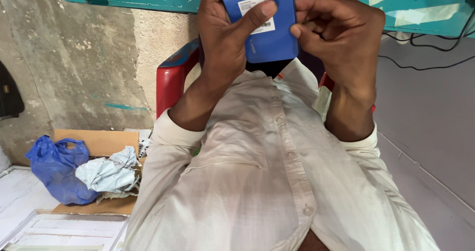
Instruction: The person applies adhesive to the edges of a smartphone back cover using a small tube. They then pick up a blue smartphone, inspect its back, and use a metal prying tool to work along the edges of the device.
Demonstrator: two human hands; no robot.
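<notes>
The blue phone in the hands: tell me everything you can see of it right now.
The blue phone is a flat slab with rounded corners and a smooth, matte, plastic-looking back turned to the camera; its upper end runs out of frame. A white printed sticker sits on the back. It is held upright above the person's chest. The left hand grips its left edge, thumb lying across the sticker; the right hand has curled fingers pressed against its right edge. The screen side is hidden.

Matt blue plastic phone (269, 38); rough plaster wall (74, 58)
</notes>
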